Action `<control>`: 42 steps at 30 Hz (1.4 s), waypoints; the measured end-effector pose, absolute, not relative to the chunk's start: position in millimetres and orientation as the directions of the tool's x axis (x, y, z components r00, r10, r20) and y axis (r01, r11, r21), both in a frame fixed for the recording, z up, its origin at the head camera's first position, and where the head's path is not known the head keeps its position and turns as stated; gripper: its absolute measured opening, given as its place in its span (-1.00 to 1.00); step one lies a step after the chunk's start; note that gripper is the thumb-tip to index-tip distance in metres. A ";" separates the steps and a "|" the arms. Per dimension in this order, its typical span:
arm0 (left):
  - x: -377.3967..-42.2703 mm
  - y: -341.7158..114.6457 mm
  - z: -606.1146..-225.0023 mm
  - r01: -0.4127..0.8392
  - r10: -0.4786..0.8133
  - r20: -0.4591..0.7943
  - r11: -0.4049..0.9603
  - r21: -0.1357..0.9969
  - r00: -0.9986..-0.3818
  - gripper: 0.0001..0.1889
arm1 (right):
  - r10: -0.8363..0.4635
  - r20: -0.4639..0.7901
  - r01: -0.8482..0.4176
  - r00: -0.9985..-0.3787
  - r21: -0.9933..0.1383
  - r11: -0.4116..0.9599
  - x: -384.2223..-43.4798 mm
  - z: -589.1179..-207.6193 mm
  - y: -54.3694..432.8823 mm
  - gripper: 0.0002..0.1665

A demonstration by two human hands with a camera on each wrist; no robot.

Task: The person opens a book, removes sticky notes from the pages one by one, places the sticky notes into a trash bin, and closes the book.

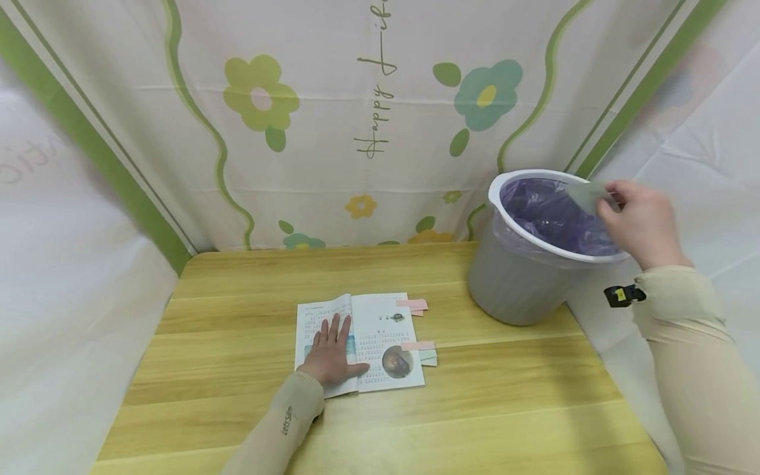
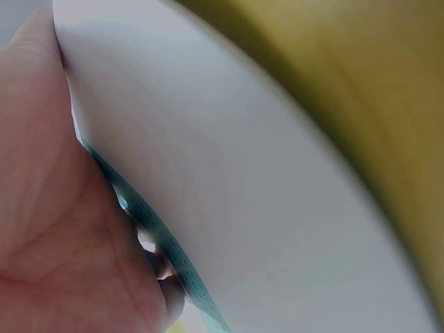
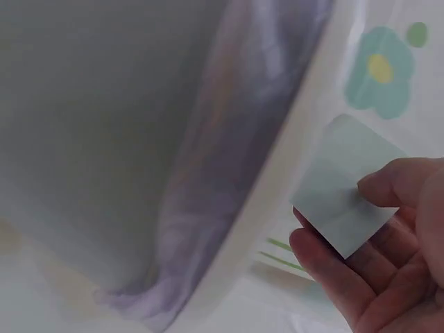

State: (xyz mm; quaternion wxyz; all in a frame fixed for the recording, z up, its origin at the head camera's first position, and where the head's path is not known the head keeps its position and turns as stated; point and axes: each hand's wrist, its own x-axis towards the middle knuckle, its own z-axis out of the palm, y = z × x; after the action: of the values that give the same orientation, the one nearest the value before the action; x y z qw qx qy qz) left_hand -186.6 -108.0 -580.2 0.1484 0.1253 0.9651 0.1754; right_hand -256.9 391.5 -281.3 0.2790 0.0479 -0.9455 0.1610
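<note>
An open book (image 1: 380, 310) lies on the table, with pink and green sticky tabs (image 1: 423, 357) jutting from its right edge. My left hand (image 1: 330, 353) rests on the left page with its fingers spread straight and the thumb across the fold. In the left wrist view the palm (image 2: 69, 208) lies along the book's pale page (image 2: 229, 166). Over the rim of the trash can (image 1: 522, 277), my right hand (image 1: 644, 221) pinches a small pale green paper slip (image 3: 350, 180) between thumb and fingers. The can is grey with a white rim and a purple bag liner (image 1: 543, 208).
The can stands at the back right corner of the wooden table (image 1: 237, 343). A printed curtain (image 1: 332, 132) with flowers hangs right behind the table, and pale sheets (image 1: 65, 231) close in both sides.
</note>
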 end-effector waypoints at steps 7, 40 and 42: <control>-185.9 -108.6 -579.9 0.189 0.295 -0.240 0.904 0.383 -0.925 0.21 | -0.099 0.404 -0.198 -0.909 -0.213 0.957 -273.4 -285.8 401.9 -0.65; -185.5 -107.9 -579.1 0.180 0.284 -0.249 0.911 0.371 -0.926 0.22 | -0.218 0.462 -0.329 -0.859 -0.173 0.928 -244.5 -254.1 360.3 -0.74; -185.7 -107.2 -578.6 0.174 0.281 -0.254 0.911 0.373 -0.925 0.22 | -0.229 0.527 -0.360 -0.819 -0.161 0.919 -236.1 -254.5 350.0 -0.75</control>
State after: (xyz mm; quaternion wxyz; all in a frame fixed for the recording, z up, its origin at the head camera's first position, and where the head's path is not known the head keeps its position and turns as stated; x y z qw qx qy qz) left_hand -185.7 -107.2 -578.6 0.1529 0.1179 0.9656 0.1744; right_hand -236.1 350.0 -254.5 0.2576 0.1558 -0.9450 0.1276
